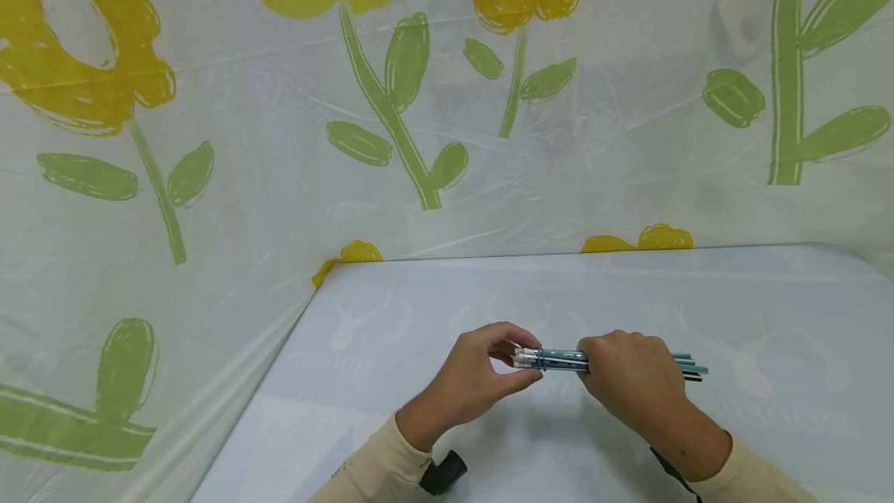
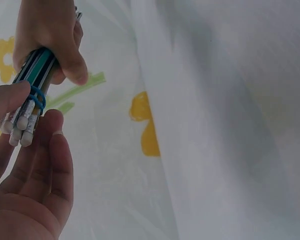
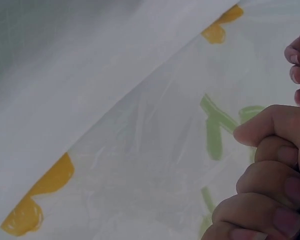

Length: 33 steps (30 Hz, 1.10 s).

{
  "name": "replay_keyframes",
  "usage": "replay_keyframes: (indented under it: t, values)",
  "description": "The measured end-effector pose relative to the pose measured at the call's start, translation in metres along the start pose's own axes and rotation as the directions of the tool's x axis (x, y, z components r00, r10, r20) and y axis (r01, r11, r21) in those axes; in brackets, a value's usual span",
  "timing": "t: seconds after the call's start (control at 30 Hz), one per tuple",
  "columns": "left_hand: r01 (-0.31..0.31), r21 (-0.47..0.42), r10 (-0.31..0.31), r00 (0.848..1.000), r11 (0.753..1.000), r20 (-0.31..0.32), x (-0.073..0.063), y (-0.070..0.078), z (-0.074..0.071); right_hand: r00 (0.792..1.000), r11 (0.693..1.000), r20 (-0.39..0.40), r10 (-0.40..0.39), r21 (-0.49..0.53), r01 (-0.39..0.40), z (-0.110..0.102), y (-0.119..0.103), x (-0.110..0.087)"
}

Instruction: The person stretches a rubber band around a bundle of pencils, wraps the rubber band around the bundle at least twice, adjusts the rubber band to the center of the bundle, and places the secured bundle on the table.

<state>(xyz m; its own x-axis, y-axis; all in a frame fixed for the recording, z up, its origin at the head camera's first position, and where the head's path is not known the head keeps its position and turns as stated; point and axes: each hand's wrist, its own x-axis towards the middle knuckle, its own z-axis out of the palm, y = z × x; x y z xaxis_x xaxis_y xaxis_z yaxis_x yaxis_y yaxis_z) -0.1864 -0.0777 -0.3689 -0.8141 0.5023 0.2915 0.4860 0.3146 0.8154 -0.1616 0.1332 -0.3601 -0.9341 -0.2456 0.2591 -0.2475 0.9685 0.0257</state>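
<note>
A bundle of pencils (image 1: 564, 361), teal, black and white, is held level above the table, its white eraser ends toward the left. My right hand (image 1: 632, 379) grips the bundle around its middle, and the far ends stick out to the right. Near the erasers a blue rubber band (image 2: 37, 97) loops around the pencils. My left hand (image 1: 475, 371) has its thumb and fingertips curled about that end, pinching at the band. In the right wrist view the curled right fingers (image 3: 262, 175) hide the pencils; only a bit of band shows at the edge.
The white table (image 1: 335, 418) has faint deer prints. Behind it and to the left hangs a pale curtain (image 1: 265, 138) with yellow flowers and green leaves. A black strap piece (image 1: 444, 473) sits at the left wrist.
</note>
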Motion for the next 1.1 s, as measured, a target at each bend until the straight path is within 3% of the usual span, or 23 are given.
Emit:
replay_keyframes:
  t: [0.2, 0.6, 0.8, 1.1]
  values:
    - [-0.023, -0.005, 0.023, 1.0, 1.0, -0.016, -0.001, 0.001, 0.003, 1.0, 1.0, -0.002, -0.006, 0.004, 0.006, -0.001, -0.001, -0.002]
    - [-0.133, 0.066, 0.136, 0.99, 0.989, -0.038, -0.002, 0.0, 0.009, 1.0, 1.0, -0.014, -0.023, 0.0, 0.023, -0.001, -0.005, -0.003]
    - [-0.132, 0.046, 0.135, 0.989, 0.99, -0.064, -0.003, 0.001, 0.012, 1.0, 1.0, -0.007, -0.016, 0.008, 0.016, -0.002, -0.006, -0.003]
    - [-0.176, 0.028, 0.178, 0.982, 0.984, -0.064, -0.004, 0.002, 0.018, 1.0, 0.999, 0.014, -0.023, 0.032, 0.022, -0.003, -0.011, -0.003]
